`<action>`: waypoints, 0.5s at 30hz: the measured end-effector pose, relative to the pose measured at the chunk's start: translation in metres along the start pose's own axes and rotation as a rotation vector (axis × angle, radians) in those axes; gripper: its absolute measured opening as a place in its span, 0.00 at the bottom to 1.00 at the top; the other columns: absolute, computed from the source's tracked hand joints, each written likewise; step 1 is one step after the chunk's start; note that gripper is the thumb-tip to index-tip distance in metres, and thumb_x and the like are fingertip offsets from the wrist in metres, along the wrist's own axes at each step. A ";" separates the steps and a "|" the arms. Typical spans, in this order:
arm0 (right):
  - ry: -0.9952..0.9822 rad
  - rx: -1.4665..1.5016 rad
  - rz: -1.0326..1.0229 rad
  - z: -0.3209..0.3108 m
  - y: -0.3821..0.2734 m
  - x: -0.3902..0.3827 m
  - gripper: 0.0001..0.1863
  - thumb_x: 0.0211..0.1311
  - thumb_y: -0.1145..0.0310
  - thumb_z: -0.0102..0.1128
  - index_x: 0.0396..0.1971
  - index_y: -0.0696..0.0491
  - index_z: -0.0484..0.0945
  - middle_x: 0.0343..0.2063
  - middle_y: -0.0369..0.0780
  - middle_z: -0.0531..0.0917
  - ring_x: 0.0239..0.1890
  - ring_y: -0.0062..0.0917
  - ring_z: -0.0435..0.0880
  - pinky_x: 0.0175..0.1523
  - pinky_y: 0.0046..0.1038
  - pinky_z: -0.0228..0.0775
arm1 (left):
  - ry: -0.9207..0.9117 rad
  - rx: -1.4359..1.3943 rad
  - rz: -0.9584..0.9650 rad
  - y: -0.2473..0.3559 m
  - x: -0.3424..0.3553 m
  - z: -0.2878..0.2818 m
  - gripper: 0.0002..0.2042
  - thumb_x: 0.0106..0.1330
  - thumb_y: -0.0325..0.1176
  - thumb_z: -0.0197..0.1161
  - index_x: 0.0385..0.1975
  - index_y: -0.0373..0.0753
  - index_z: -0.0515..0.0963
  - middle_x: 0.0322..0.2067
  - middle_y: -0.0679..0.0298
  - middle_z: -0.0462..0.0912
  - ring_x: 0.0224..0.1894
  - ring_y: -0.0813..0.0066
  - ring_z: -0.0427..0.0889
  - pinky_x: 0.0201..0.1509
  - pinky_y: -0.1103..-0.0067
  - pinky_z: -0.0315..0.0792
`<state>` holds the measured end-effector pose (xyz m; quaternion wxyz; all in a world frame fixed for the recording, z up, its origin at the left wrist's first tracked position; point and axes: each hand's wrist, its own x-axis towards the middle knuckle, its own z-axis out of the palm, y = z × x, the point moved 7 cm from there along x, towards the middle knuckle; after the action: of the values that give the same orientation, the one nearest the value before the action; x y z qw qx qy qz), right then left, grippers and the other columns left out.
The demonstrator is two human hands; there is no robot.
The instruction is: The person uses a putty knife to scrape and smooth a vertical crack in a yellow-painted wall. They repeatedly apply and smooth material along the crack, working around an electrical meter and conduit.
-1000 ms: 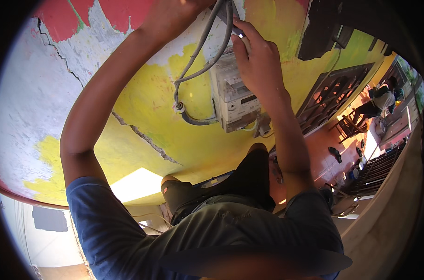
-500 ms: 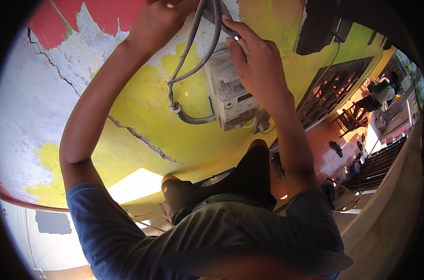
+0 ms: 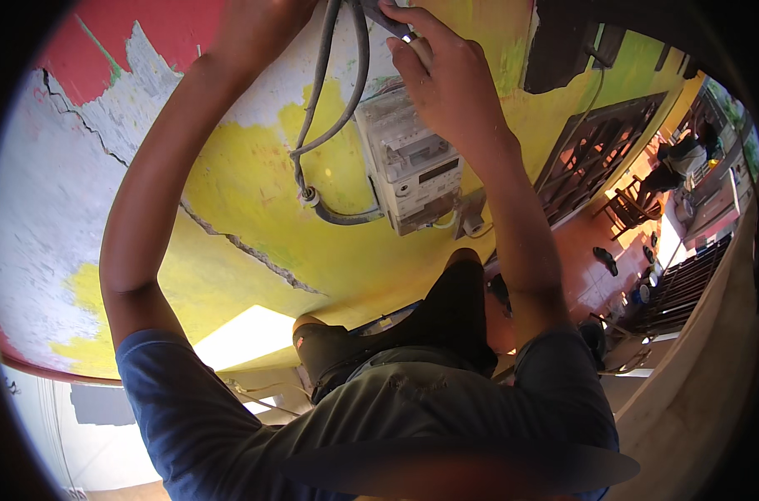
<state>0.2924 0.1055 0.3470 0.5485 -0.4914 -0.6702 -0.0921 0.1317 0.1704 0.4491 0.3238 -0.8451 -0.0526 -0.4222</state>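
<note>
My right hand [image 3: 455, 79] is raised to the wall, closed on a scraper [image 3: 385, 18] with a grey flat blade, a shiny metal collar and a pale handle. The blade's far end runs past the top of the view, beside a loop of grey cable [image 3: 362, 63]. My left hand [image 3: 267, 25] is up at the top edge, left of the cable; its fingers are cut off from sight. Below my right hand, an electricity meter [image 3: 417, 179] with a clear cover is fixed to the wall, the cable bending into its left side.
The painted wall [image 3: 254, 184] is yellow, white and red, with peeling patches and a long crack [image 3: 250, 249]. To the right are a dark lattice window [image 3: 597, 154], a wooden chair [image 3: 626, 209], a seated person [image 3: 680, 163] and sandals [image 3: 605, 260] on a tiled floor.
Both hands have shifted up and slightly left in the picture, the left one further out of view. The cable and meter also sit a little further left. My right hand keeps the scraper.
</note>
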 end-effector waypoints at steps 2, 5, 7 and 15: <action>-0.009 0.010 -0.012 -0.001 0.000 0.002 0.19 0.72 0.65 0.59 0.61 0.44 0.79 0.24 0.45 0.84 0.30 0.44 0.80 0.44 0.39 0.76 | 0.019 0.010 0.097 0.012 0.000 -0.002 0.06 0.61 0.23 0.67 0.37 0.35 0.86 0.41 0.55 0.90 0.45 0.56 0.90 0.48 0.64 0.87; -0.005 0.026 -0.055 -0.004 0.000 0.003 0.19 0.72 0.68 0.61 0.61 0.46 0.79 0.23 0.46 0.81 0.22 0.41 0.73 0.38 0.33 0.72 | -0.011 -0.041 0.102 0.013 0.003 0.004 0.06 0.61 0.22 0.67 0.37 0.35 0.86 0.41 0.55 0.90 0.45 0.55 0.90 0.48 0.64 0.86; 0.066 0.025 -0.117 -0.009 -0.001 0.002 0.18 0.73 0.67 0.60 0.61 0.46 0.80 0.24 0.46 0.82 0.22 0.39 0.73 0.39 0.32 0.72 | 0.063 -0.082 0.138 0.012 0.005 0.003 0.07 0.61 0.22 0.66 0.37 0.35 0.86 0.41 0.55 0.90 0.45 0.55 0.90 0.49 0.64 0.86; -0.020 0.060 0.008 -0.009 0.010 0.002 0.18 0.74 0.67 0.60 0.61 0.47 0.79 0.27 0.46 0.83 0.24 0.30 0.77 0.43 0.28 0.73 | 0.011 -0.089 0.066 -0.003 0.007 0.016 0.08 0.62 0.24 0.63 0.39 0.35 0.85 0.40 0.53 0.90 0.43 0.53 0.90 0.47 0.66 0.86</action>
<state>0.3056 0.1055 0.3480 0.5566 -0.4783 -0.6762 -0.0645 0.1454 0.1809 0.4488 0.2998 -0.8576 -0.0038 -0.4179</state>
